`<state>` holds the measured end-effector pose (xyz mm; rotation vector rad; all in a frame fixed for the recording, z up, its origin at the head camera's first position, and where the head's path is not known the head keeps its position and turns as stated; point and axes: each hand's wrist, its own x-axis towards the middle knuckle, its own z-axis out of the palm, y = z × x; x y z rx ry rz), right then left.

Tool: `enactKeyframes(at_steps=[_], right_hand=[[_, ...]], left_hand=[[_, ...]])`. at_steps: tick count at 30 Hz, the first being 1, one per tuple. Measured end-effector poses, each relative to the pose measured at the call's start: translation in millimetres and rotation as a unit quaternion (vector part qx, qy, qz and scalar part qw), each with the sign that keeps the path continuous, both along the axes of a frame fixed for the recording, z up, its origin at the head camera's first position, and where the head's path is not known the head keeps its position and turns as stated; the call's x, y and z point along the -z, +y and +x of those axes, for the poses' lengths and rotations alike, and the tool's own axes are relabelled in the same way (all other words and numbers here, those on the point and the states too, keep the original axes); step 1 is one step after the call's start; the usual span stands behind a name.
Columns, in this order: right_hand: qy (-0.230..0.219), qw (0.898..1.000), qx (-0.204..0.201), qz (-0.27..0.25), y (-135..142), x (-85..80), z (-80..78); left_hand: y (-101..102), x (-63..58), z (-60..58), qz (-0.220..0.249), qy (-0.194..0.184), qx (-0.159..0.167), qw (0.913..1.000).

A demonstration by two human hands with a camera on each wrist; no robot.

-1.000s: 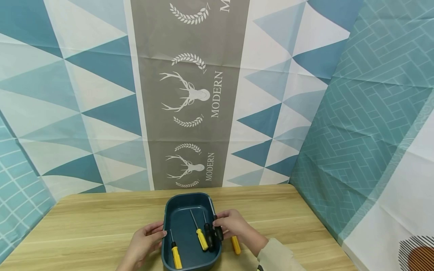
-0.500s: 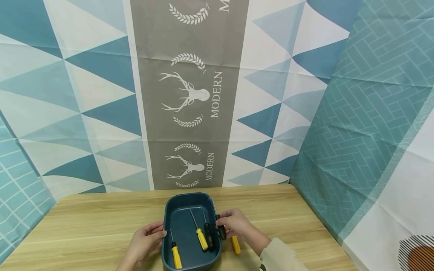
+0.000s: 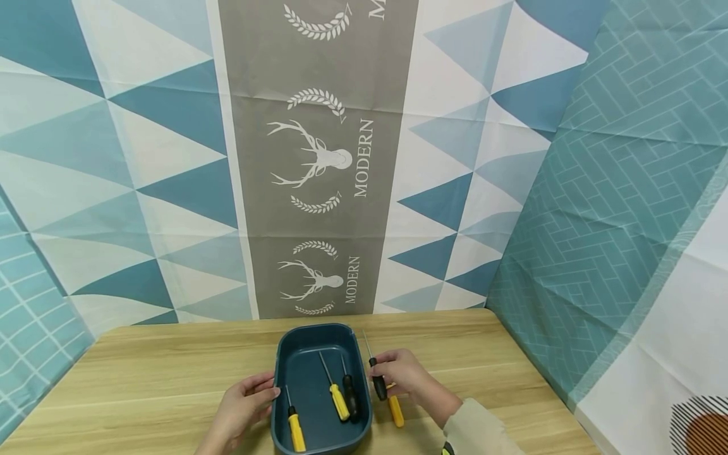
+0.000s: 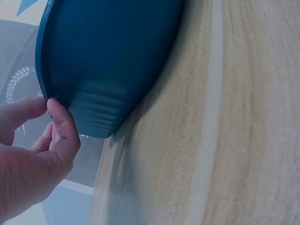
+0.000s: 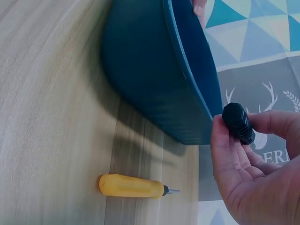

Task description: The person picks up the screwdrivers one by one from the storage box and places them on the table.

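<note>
My left hand (image 3: pixel 246 404) pinches the left rim of a dark blue rectangular bin (image 3: pixel 318 436) between thumb and fingers, as the left wrist view also shows. Just past the bin's right wall, my right hand (image 3: pixel 400 371) holds a black-handled screwdriver (image 3: pixel 379 387) by its handle, the shaft pointing away from me. In the right wrist view its handle end (image 5: pixel 236 119) sits between thumb and fingers. Inside the bin lie a yellow screwdriver (image 3: pixel 339 402), a black screwdriver (image 3: pixel 349 398) and a yellow-and-black screwdriver (image 3: pixel 296 431).
An orange-yellow screwdriver (image 5: pixel 131 186) lies on the wooden table (image 3: pixel 170 379), right of the bin and below my right hand. Patterned cloth (image 3: pixel 318 189) hangs behind the table's back edge, and teal cloth (image 3: pixel 603 208) hangs along the right side.
My right hand has carried the black-handled screwdriver from over the bin's right edge outward to the right, clear of the rim. The left hand and the bin stay put.
</note>
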<state>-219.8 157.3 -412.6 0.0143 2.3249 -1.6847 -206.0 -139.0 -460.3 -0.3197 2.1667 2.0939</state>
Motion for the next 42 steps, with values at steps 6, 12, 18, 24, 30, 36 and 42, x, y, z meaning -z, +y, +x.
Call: enactKeyframes(at_steps=[6,12,18,24,30,36,42], right_hand=[[-0.004,1.000,-0.005,-0.006,5.2,1.9,-1.2],[-0.002,1.000,-0.003,-0.011,8.9,5.5,-2.1],[-0.001,1.000,0.001,-0.012,13.7,6.8,-1.2],[0.000,1.000,0.001,-0.015,18.8,8.0,-0.5],[-0.001,1.000,0.001,-0.021,22.3,9.7,-0.7],[-0.002,1.000,0.003,-0.016,26.7,10.2,0.2],[-0.003,1.000,0.006,-0.021,30.7,14.4,-1.5]], left_hand=[[-0.1,0.7,-0.8,0.001,-0.001,-0.001,1.0000],[-0.6,2.0,-1.0,-0.003,0.002,-0.001,1.0000],[-0.9,2.0,-1.5,-0.002,-0.004,-0.001,1.0000],[-1.0,2.1,-1.8,0.001,-0.009,-0.001,1.0000],[-0.8,2.7,-1.9,0.005,-0.007,-0.001,1.0000],[-1.8,3.5,-2.6,0.005,-0.008,0.002,1.0000],[-1.8,4.3,-3.3,0.006,-0.007,0.002,1.0000]])
